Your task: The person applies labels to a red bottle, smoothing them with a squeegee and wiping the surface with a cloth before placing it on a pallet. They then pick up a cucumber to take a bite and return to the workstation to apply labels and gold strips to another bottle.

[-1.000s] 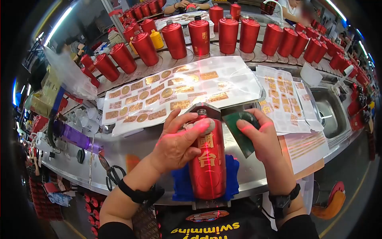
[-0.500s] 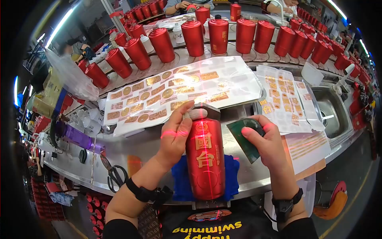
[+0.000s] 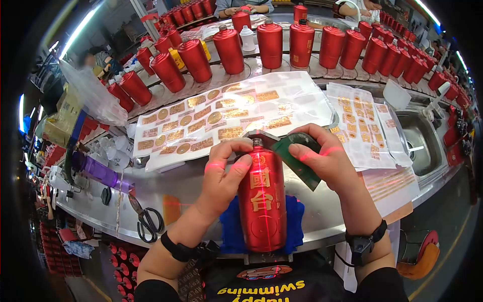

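Observation:
A red bottle (image 3: 262,201) with gold characters lies on a blue cloth (image 3: 295,221), its neck pointing away from me. My left hand (image 3: 225,171) is closed at the bottle's upper left, thumb against the shoulder and fingers by the neck. Some of those fingertips are hidden. Pinched in my right hand (image 3: 326,156) is a dark green flat scraper (image 3: 301,163), whose near corner reaches the right side of the bottle's shoulder. Just beyond the neck, a sheet of gold stickers (image 3: 211,143) is spread out.
Red bottles (image 3: 230,50) ride a curved conveyor at the back. Black-handled scissors (image 3: 146,219) and a purple container (image 3: 98,171) lie left. More sticker sheets (image 3: 375,151) and a sink (image 3: 420,138) are to the right. People's hands (image 3: 236,11) are at work across the line.
My right hand has brought the scraper left to the bottle's shoulder. A pale item earlier at my left fingers is out of sight. Conveyor bottles have shifted right.

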A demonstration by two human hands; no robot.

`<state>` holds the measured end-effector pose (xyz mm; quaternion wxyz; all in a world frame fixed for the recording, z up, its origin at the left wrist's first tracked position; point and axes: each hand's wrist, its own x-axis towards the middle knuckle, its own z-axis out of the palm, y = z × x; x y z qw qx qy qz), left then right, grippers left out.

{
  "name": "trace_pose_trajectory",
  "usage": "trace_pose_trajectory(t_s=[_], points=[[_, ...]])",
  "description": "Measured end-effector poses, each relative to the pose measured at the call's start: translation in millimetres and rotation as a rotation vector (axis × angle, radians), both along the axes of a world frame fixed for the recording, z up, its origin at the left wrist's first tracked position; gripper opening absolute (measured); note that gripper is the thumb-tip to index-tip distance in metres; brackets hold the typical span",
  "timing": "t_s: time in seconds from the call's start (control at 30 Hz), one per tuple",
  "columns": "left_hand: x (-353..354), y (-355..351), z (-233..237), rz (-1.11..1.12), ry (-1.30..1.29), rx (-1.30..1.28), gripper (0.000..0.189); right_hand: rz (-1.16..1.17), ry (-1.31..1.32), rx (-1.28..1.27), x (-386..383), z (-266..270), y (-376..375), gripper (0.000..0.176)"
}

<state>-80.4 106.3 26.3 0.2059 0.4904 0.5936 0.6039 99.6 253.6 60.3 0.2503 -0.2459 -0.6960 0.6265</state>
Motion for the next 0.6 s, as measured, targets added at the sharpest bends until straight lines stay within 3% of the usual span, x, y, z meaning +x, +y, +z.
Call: trace_pose_trajectory(t_s=[0.07, 0.17, 0.27, 0.3, 0.4, 0.6], points=[[1, 0, 1, 0.022, 0.021, -0.031, 0.023, 0.053, 0.011, -0.001, -3, 0, 3, 0.029], [2, 0, -1, 0.028, 0.011, -0.037, 0.024, -0.018, -0.088, 0.409, -6, 5, 7, 0.027], [3, 0, -4, 0.033, 0.013, -0.017, 0.024, 0.008, 0.0, 0.895, -12, 2, 9, 0.033], [4, 0, -4, 0.035, 0.008, -0.017, 0.025, 0.07, 0.085, 0.923, -13, 0, 5, 0.044], [6, -1, -3, 0.037, 0.001, -0.016, 0.025, 0.133, 0.054, 1.037, -10, -6, -3, 0.052], [4, -1, -5, 0.018, 0.022, 0.004, 0.026, 0.117, 0.032, 1.001, -5, -14, -1, 0.049]])
